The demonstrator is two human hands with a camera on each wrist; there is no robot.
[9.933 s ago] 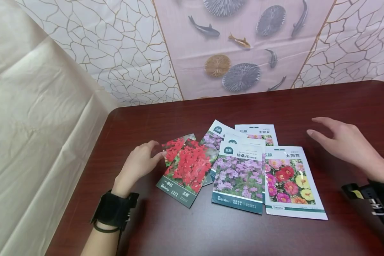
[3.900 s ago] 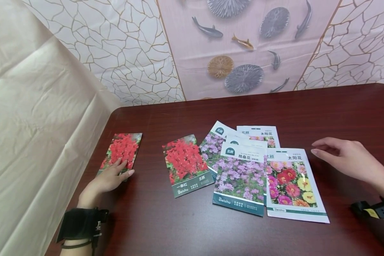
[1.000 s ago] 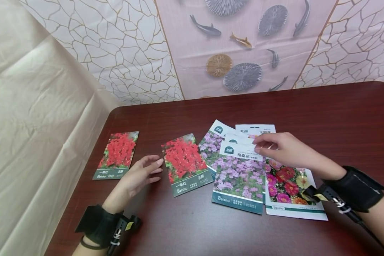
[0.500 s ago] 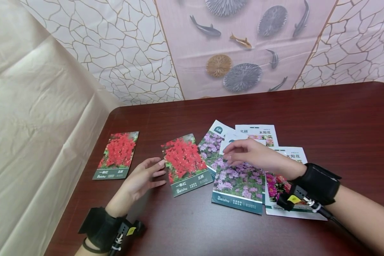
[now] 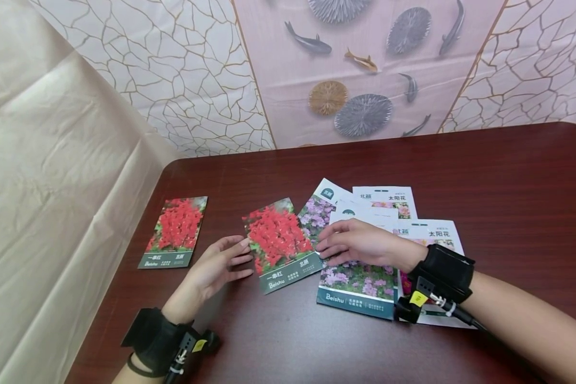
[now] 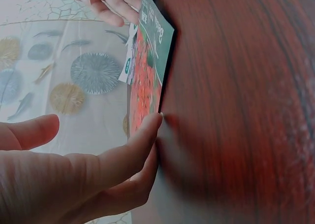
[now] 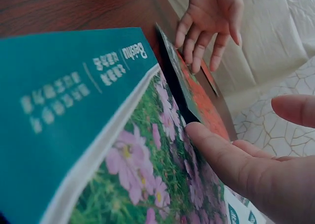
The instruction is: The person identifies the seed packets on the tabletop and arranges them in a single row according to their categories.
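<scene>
A seed packet with red flowers (image 5: 278, 237) lies slightly turned mid-table, between both hands. My left hand (image 5: 218, 272) has its fingertips at the packet's left edge, thumb apart in the left wrist view. My right hand (image 5: 352, 242) reaches over a purple-flower packet (image 5: 357, 288), its fingertips at the red packet's right edge. In the right wrist view that index finger (image 7: 216, 150) meets the edge, with the thumb (image 7: 295, 110) held away. The red packet's near edge (image 7: 177, 81) shows a dark gap beneath it. My right hand hides part of the purple packet.
Another red-flower packet (image 5: 175, 232) lies alone at the left. More purple-flower packets overlap behind the right hand, beside two multicoloured-flower packets (image 5: 440, 230). The dark wooden table (image 5: 269, 341) meets a patterned cloth (image 5: 288, 122) at the back and pale fabric (image 5: 67, 176) at left.
One red packet went to the far left earlier and was released. The left hand came back to the middle packet; the right hand moved left across the purple packets to its right edge, which shifted slightly.
</scene>
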